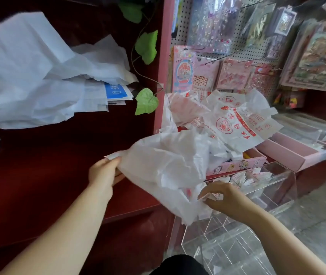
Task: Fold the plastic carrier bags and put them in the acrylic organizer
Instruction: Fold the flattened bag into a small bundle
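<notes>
Folding is only starting: the left hand [104, 173] pinches a corner of a crumpled bag [164, 167], the right hand [225, 199] pinches its lower edge by the organizer [273, 175], so next it needs pulling flat.

We are in a small shop that sells stickers and stationery. Up and to the right of our right hand [227, 197] a white pegboard [184, 24] carries sticker packets [207, 22] on metal hooks [217, 58], with pink card packs [233, 74] hanging lower. Just beyond that hand, pink display trays [285, 153] sit in a row beside a heap of printed carrier bags [235, 120]. Above our left hand [102, 173], dark red shelving [29, 175] holds stacks of white paper [19, 80].
</notes>
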A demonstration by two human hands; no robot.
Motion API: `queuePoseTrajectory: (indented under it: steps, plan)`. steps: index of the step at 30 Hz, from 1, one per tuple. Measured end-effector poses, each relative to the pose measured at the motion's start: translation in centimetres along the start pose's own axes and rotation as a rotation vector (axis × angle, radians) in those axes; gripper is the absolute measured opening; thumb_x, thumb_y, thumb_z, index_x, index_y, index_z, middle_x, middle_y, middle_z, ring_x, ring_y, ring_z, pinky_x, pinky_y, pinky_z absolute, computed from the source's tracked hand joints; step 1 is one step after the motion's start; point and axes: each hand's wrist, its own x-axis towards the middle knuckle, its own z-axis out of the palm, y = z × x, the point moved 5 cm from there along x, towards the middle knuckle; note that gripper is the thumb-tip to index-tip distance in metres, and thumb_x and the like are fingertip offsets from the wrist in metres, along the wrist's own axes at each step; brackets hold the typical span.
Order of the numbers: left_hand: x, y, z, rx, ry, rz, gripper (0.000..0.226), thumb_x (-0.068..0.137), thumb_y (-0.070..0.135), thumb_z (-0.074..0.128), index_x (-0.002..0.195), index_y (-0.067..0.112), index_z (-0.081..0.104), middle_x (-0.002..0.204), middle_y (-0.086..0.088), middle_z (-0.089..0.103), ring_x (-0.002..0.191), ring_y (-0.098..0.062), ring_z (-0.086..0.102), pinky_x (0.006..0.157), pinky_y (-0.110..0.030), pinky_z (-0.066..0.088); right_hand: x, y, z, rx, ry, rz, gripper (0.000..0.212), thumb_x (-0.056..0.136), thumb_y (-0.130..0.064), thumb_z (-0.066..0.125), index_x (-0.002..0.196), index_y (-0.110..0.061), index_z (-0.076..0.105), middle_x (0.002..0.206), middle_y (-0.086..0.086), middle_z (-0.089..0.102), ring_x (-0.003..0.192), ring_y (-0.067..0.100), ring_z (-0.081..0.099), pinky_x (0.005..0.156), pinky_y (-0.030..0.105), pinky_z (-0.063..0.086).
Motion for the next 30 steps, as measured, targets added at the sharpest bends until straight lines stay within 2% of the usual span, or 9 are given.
queuePoseTrajectory:
  steps: [3,5,9,13,15,18,22,26,30]
  plan:
    - [-0.9,0.1,-5.4,-0.040,0.108,0.040,0.014,0.088,0.002,0.055,0.079,0.012,0.058,0.082,-0.007,0.062,0.059,-0.009,0.064,0.058,-0.023,0.048,0.6,-0.4,0.3,-0.120,0.195,-0.128,0.023,0.077,0.003,0.066,0.091,-0.015,0.072,0.085,-0.023,0.052,0.088,0.004,0.049,0.072,0.004,0.033]
    - [-1.9,-0.1,-8.4,-0.007,0.133,0.066,0.014,0.088,-0.001,0.055,0.098,0.008,0.057,0.096,-0.012,0.062,0.073,-0.015,0.062,0.064,-0.026,0.047,0.9,-1.6,1.2,-0.196,0.297,-0.298,0.022,0.067,0.005,0.068,0.080,-0.013,0.074,0.079,-0.018,0.060,0.083,0.008,0.052,0.075,0.013,0.039]
    - [-3.4,0.3,-14.1,0.096,0.214,0.149,0.062,0.087,-0.006,0.052,0.141,0.018,0.032,0.106,-0.012,0.052,0.091,-0.023,0.057,0.074,-0.035,0.049,1.7,-3.8,3.6,-0.393,0.388,-0.509,0.017,0.052,-0.010,0.062,0.064,-0.016,0.072,0.068,-0.006,0.068,0.077,0.006,0.049,0.061,0.028,0.046]
    - [-3.3,1.4,-18.1,0.210,0.191,0.205,0.035,0.089,-0.004,0.051,0.118,0.014,0.056,0.106,-0.014,0.060,0.081,-0.016,0.059,0.050,-0.014,0.053,3.3,-5.6,4.0,-0.415,0.530,-0.555,0.031,0.065,-0.022,0.046,0.069,-0.011,0.074,0.067,0.001,0.069,0.078,0.014,0.052,0.062,0.036,0.052]
    - [-3.1,2.0,-19.3,0.175,0.237,0.246,0.029,0.089,-0.003,0.052,0.113,0.011,0.058,0.106,-0.015,0.060,0.077,-0.015,0.060,0.053,-0.011,0.052,3.9,-6.3,3.4,-0.385,0.628,-0.548,0.032,0.069,-0.021,0.047,0.076,-0.006,0.075,0.071,0.006,0.072,0.080,0.023,0.062,0.063,0.042,0.056]
    - [-2.9,2.9,-20.5,0.156,0.359,0.317,0.030,0.089,-0.003,0.053,0.118,0.005,0.057,0.107,-0.013,0.059,0.063,-0.009,0.065,0.061,-0.007,0.051,3.9,-7.2,2.7,-0.408,0.780,-0.609,0.028,0.073,-0.016,0.051,0.084,-0.004,0.074,0.084,0.007,0.073,0.094,0.022,0.055,0.077,0.036,0.045]
    - [-2.9,2.4,-20.9,0.463,0.388,0.311,0.025,0.089,0.000,0.054,0.111,0.003,0.064,0.110,-0.014,0.062,0.090,-0.023,0.058,0.073,-0.021,0.048,3.9,-5.6,4.2,-0.603,0.672,-0.646,0.027,0.072,-0.016,0.048,0.082,-0.010,0.072,0.091,0.010,0.072,0.098,0.025,0.047,0.079,0.035,0.036]
    - [-3.9,1.9,-20.9,0.866,0.326,0.276,0.018,0.087,0.010,0.059,0.099,0.008,0.071,0.097,-0.009,0.066,0.090,-0.024,0.056,0.074,-0.031,0.036,3.9,-1.6,7.0,-0.771,0.287,-0.469,0.042,0.061,-0.028,0.038,0.077,-0.019,0.076,0.087,0.002,0.073,0.099,0.023,0.049,0.071,0.040,0.053]
    - [-5.0,2.6,-21.5,0.972,0.393,0.306,0.020,0.084,0.018,0.062,0.102,0.015,0.070,0.079,0.001,0.057,0.082,-0.023,0.052,0.072,-0.033,0.038,4.2,-2.8,6.1,-0.321,0.244,-0.262,0.056,0.059,-0.040,0.038,0.097,-0.016,0.071,0.090,-0.016,0.064,0.095,0.019,0.057,0.083,0.033,0.041]
